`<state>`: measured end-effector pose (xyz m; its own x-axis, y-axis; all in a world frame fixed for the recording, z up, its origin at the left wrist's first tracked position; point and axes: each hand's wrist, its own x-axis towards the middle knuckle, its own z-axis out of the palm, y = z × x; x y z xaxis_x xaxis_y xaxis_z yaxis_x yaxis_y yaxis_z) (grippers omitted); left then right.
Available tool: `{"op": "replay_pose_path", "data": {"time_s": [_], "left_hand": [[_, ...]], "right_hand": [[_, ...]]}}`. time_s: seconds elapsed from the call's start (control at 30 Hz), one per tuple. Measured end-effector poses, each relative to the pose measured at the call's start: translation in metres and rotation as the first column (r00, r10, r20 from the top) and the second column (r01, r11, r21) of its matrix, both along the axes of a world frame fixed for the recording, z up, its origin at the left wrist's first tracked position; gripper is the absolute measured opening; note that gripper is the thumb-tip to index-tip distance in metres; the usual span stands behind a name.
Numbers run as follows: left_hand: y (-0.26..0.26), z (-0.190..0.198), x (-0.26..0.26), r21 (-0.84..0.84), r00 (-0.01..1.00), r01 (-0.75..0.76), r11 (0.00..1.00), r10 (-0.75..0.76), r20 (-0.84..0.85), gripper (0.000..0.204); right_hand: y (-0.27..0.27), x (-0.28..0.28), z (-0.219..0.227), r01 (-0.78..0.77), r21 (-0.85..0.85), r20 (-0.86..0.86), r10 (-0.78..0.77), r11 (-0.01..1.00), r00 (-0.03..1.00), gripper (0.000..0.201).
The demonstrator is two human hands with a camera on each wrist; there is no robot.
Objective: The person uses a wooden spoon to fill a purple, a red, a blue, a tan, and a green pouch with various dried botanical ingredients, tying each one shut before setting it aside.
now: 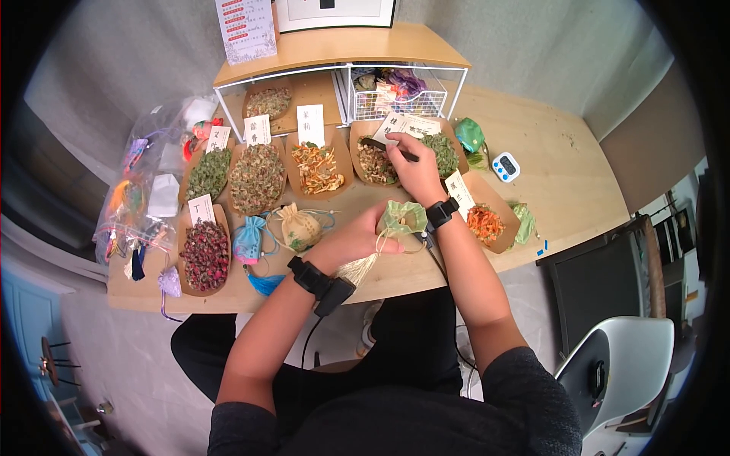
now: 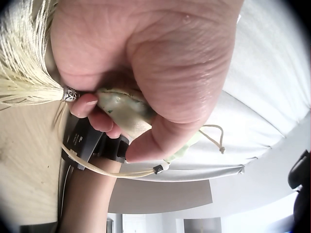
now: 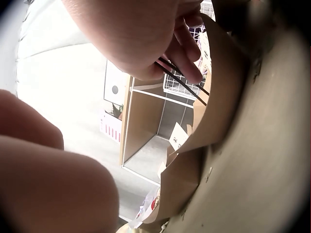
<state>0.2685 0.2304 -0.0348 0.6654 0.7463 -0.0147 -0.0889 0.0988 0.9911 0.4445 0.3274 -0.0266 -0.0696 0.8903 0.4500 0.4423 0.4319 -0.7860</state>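
Observation:
My left hand [image 1: 371,234] holds a pale green drawstring pouch [image 1: 403,218] near the table's front edge, its cream tassel [image 1: 357,267] hanging below. In the left wrist view the fingers and thumb of the left hand [image 2: 146,63] curl round the pouch [image 2: 127,110]. My right hand [image 1: 417,163] grips black tweezers [image 1: 403,152], whose tips reach over the brown tray of dried herbs [image 1: 374,163] at the back. The right wrist view shows the right hand [image 3: 141,39] with the two dark tweezer arms [image 3: 182,88] going down behind a paper tray wall [image 3: 218,92].
Paper trays of dried flowers and herbs stand to the left, one with rosebuds [image 1: 205,254]. A blue pouch [image 1: 249,239] and a beige pouch [image 1: 299,226] lie left of my left hand. At the right are orange pieces [image 1: 485,223] and a timer [image 1: 505,166].

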Motion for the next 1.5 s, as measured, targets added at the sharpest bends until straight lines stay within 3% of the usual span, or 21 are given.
{"op": "replay_pose_path", "data": {"time_s": [0.37,0.47,0.57,0.67,0.77,0.87,1.0,1.1,1.17,1.23,1.33,1.5], "left_hand": [[-0.003,0.007,-0.001,-0.041,0.999,-0.009,0.999,0.011,0.041,0.074],[-0.005,0.010,-0.001,-0.046,0.999,-0.012,0.999,0.014,0.036,0.072],[-0.006,0.014,-0.002,-0.048,0.999,-0.010,0.999,0.012,0.030,0.071],[-0.006,0.015,-0.001,-0.058,0.999,0.000,0.998,0.002,0.035,0.070],[-0.006,0.012,-0.001,-0.061,0.999,-0.013,0.998,0.015,0.044,0.070],[-0.004,0.009,-0.001,-0.060,0.999,-0.027,0.998,0.029,0.042,0.069],[-0.003,0.005,0.002,-0.017,0.981,-0.131,0.991,0.132,0.143,0.070],[0.006,-0.002,0.000,-0.059,0.912,-0.309,0.949,0.314,0.265,0.065],[0.005,0.003,0.001,-0.087,0.838,-0.458,0.884,0.463,0.288,0.058],[0.006,0.002,0.000,-0.112,0.803,-0.505,0.856,0.514,0.303,0.059],[0.007,0.002,-0.001,-0.124,0.774,-0.540,0.832,0.549,0.314,0.059],[0.007,0.003,-0.002,-0.124,0.758,-0.562,0.818,0.569,0.319,0.060]], "right_hand": [[-0.005,0.001,0.009,-0.008,-0.099,-0.105,-0.003,0.995,0.994,0.029],[-0.005,0.002,0.012,0.026,-0.097,-0.019,-0.028,0.995,0.999,0.030],[0.003,0.001,-0.001,0.065,0.014,-0.070,-0.064,0.998,0.996,0.032],[0.006,0.001,-0.007,0.030,0.007,-0.099,-0.029,1.000,0.995,0.032],[0.000,0.003,0.002,0.015,-0.093,-0.009,-0.015,0.996,1.000,0.033],[-0.002,0.003,0.005,-0.024,-0.082,-0.120,0.014,0.996,0.993,0.034],[-0.004,0.008,0.023,-0.206,-0.151,-0.501,0.105,0.967,0.859,0.040],[-0.011,0.019,0.038,-0.447,-0.162,-0.798,0.149,0.880,0.584,0.045],[-0.009,0.028,0.034,-0.571,-0.076,-0.872,0.223,0.818,0.436,0.047],[-0.009,0.033,0.033,-0.664,-0.016,-0.919,0.251,0.748,0.305,0.050],[-0.011,0.036,0.032,-0.707,-0.008,-0.927,0.260,0.708,0.271,0.050],[-0.013,0.037,0.034,-0.742,-0.084,-0.887,0.290,0.665,0.360,0.047]]}}
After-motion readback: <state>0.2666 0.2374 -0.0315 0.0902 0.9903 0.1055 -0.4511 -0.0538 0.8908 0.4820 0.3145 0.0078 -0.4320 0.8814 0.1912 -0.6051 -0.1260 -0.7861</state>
